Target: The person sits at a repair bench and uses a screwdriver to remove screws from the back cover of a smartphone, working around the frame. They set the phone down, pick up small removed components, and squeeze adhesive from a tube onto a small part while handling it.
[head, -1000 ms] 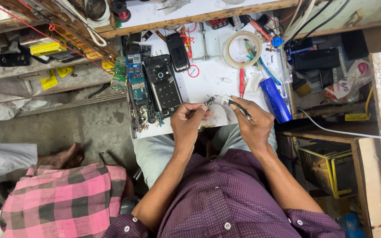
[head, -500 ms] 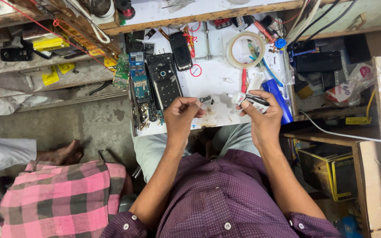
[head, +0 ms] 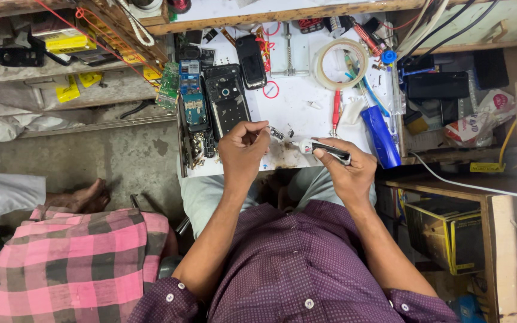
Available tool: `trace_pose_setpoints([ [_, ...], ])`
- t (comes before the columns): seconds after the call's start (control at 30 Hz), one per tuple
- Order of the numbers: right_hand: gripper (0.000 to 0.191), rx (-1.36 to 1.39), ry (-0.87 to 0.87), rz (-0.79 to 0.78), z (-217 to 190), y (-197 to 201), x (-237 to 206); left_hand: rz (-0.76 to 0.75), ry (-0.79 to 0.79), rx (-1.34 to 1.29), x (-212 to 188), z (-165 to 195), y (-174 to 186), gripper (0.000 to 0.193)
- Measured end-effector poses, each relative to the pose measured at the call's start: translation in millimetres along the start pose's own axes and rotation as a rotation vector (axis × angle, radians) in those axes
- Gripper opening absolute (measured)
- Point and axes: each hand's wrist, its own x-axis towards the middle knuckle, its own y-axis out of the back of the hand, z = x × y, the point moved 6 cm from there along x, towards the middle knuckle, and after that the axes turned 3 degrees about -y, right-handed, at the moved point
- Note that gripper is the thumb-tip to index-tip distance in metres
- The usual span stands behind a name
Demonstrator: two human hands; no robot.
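Cramped phone-repair workshop: opened phones [head: 225,98], circuit boards [head: 192,98], screwdrivers [head: 335,113] on cluttered workbench [head: 297,90].

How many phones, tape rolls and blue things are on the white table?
Phones or phone bodies: 3 (black phone, opened black phone, blue phone board)
Tape rolls: 1 (clear roll)
Other blue things: 1 (blue tube)
Total: 5

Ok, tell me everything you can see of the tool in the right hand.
The tool is a short pen-like stick with a black body and a whitish, rounded tip. It lies nearly level, tip pointing left toward the left hand, just above the near edge of the white worktop. The right hand grips it, fingers wrapped over the black part, which is mostly hidden. What it is made of cannot be told.
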Motion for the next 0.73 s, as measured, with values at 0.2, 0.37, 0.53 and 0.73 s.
trace_pose_setpoints([
  [0.2, 0.02, -0.018, 0.015, -0.022, -5.2, -5.0, 0.9, 0.003, -0.009, 0.009, 0.6, -3.0, -1.7, 0.011],
  [0.37, 0.02, -0.063, 0.055, -0.027, -8.3, -7.7, 1.2, -0.007, -0.003, -0.008, -0.1, -6.7, -3.7, 0.011],
  [0.53, 0.021, -0.109, 0.11, -0.031, -13.2, -7.9, 1.0, -0.007, -0.005, -0.021, -0.7, -7.7, -5.4, 0.01],
  [0.73, 0.021, -0.148, 0.13, -0.026, -15.3, -8.0, 2.3, -0.006, 0.005, -0.014, -0.9, -7.2, -6.4, 0.01],
])
